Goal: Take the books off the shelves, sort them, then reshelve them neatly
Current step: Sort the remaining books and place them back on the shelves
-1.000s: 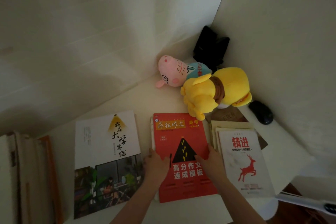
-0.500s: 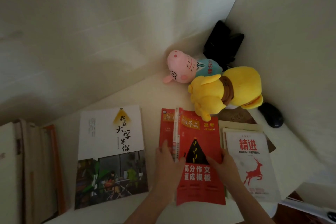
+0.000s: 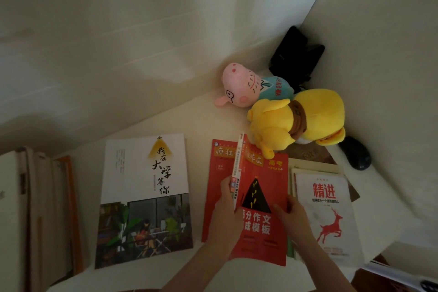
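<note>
Both forearms reach in from the lower edge. The left hand (image 3: pixel 226 206) clamps thumb and fingers on the raised spine of the top red book (image 3: pixel 263 199), tilting it. The right hand (image 3: pixel 292 217) grips that book's right edge. Under it lies a matching red book (image 3: pixel 219 166). To its left lies a white photo-cover book (image 3: pixel 144 197) and to its right a deer book (image 3: pixel 327 216). Beyond it a yellow plush toy (image 3: pixel 296 121) sits on the cream desk (image 3: pixel 201 121), in a corner of pale walls (image 3: pixel 118 42).

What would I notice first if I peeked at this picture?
Probably the big yellow plush and the pink pig leaning beside it, tucked into the far right corner. Next comes the bright red book in the middle, with the left hand gripping its spine edge and the right hand holding its other edge.
</note>
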Available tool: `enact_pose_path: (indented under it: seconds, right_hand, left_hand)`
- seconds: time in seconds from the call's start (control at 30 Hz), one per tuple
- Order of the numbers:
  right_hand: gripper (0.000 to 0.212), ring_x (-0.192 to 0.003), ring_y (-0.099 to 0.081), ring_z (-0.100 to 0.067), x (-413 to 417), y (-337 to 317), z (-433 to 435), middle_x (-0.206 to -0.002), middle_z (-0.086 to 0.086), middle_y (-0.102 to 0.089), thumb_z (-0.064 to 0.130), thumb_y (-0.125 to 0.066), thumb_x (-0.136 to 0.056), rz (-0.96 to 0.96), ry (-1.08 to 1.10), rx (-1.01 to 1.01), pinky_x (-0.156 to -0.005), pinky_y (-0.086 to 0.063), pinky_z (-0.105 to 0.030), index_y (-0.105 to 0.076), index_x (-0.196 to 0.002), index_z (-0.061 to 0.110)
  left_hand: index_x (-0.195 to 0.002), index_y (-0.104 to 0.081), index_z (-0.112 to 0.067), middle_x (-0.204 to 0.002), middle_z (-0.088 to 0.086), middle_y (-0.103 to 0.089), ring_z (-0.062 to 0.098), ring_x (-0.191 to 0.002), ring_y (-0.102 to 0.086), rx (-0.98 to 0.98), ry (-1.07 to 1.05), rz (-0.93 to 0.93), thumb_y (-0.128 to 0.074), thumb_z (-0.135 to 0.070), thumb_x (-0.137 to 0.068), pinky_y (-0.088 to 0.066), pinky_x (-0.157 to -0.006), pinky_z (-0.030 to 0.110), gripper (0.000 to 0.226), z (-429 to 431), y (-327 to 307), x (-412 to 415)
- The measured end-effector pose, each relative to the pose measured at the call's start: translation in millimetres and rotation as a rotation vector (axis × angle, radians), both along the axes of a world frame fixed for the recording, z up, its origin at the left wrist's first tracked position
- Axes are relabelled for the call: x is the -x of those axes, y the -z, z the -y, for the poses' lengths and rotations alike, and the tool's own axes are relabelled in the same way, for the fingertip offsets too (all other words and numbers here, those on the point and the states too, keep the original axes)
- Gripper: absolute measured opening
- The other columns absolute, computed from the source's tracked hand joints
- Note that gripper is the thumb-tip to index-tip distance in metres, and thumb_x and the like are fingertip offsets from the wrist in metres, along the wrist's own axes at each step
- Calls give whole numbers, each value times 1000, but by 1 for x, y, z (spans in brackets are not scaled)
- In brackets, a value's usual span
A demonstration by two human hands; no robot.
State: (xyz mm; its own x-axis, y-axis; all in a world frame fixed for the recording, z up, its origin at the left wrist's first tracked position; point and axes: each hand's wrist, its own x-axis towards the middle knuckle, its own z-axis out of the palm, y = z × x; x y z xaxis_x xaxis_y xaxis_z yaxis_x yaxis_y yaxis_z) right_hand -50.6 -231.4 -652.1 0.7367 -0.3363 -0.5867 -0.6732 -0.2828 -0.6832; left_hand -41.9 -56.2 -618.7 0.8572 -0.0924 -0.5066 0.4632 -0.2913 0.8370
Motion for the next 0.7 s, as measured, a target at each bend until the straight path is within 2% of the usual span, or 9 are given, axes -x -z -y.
enact_pose_path:
  seconds: [0.17, 0.3, 0.37, 0.43, 0.5, 0.57, 0.63, 0.67, 0.7]
  right_hand:
    - [28, -78, -66, -13, -8, -1, -7, -91, 4, -65, 10, -61, -92, 0, -50, 33, -61, -48, -23, -51, -118, 14]
    - [41, -94, -66, -24, -12, 3, -11, -112, -6, -65, 12, -64, -89, -20, -50, 55, -82, -55, -41, -47, -126, 8]
    - [41, -92, -67, -24, -15, 3, -12, -112, -10, -66, 13, -63, -90, -26, -31, 38, -83, -56, -46, -47, -127, 8]
    - [40, -90, -68, -23, -17, 4, -13, -111, -9, -66, 11, -62, -90, -30, 1, 1, -75, -57, -39, -47, -127, 8]
    - [40, -88, -66, -21, -20, 3, -13, -111, -8, -64, 9, -62, -90, -16, 19, -18, -64, -52, -26, -46, -126, 9]
    - [45, -90, -66, -21, -23, 5, -13, -114, -9, -64, 9, -64, -88, -17, 41, -44, -64, -51, -25, -44, -129, 9]
    - [50, -92, -67, -24, -23, 8, -13, -116, -11, -64, 9, -66, -87, -29, 46, -62, -71, -56, -34, -43, -132, 10]
    - [51, -93, -68, -25, -23, 8, -13, -115, -11, -64, 8, -66, -86, -30, 47, -62, -75, -57, -40, -42, -132, 11]
    - [52, -94, -68, -25, -22, 7, -13, -115, -10, -64, 9, -66, -86, -28, 46, -62, -79, -57, -44, -42, -132, 11]
  left_hand:
    - [-123, -32, -33, -106, -5, -62, 12, -85, -67, 144, -145, -47, -61, -13, -91, -58, -75, 34, 48, -16, 5, -15]
    - [-124, -45, -23, -103, -1, -67, 12, -80, -69, 168, -187, -79, -59, -23, -92, -57, -65, 25, 34, -22, 12, -22]
    - [-125, -45, -25, -116, 4, -60, 14, -93, -66, 81, -173, -94, -62, -23, -90, -58, -74, 30, 39, -24, 20, -22]
    - [-131, -43, -24, -136, 10, -37, 23, -116, -51, -91, -134, -72, -65, -23, -87, -50, -95, 44, 49, -25, 33, -21]
    - [-137, -38, -19, -140, 11, -26, 27, -124, -42, -152, -89, -85, -65, -22, -87, -44, -101, 48, 57, -24, 36, -23]
    - [-135, -36, -29, -134, 9, -35, 27, -116, -50, -113, -65, -112, -68, -30, -83, -49, -94, 50, 62, -24, 35, -27]
    - [-126, -37, -46, -125, 5, -48, 27, -107, -58, -67, -104, -109, -70, -38, -74, -53, -86, 50, 62, -28, 34, -32]
    - [-128, -36, -47, -122, 2, -51, 26, -104, -60, -4, -165, -123, -72, -35, -75, -54, -84, 48, 65, -28, 31, -36]
    - [-135, -36, -38, -120, 0, -54, 24, -100, -62, 64, -229, -154, -72, -27, -80, -54, -83, 45, 67, -29, 29, -39]
